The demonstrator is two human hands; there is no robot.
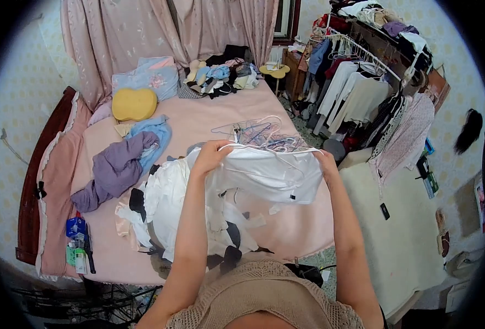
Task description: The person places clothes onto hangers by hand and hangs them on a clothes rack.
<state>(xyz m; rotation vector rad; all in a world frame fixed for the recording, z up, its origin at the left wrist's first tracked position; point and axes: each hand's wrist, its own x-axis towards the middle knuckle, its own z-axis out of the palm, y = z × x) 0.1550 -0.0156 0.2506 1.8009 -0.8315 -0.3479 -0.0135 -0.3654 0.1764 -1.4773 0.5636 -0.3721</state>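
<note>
Holding a white garment above the bed | left hand: grasping one top corner | right hand: grasping the other | hangers: on the bed | yellow cushion: bed's far left

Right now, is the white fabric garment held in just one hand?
No, the left hand and right hand both grip the white fabric garment, with its upper edge stretched between them.

Pink curtains hang beyond the bed, beside pale patterned walls.
</note>
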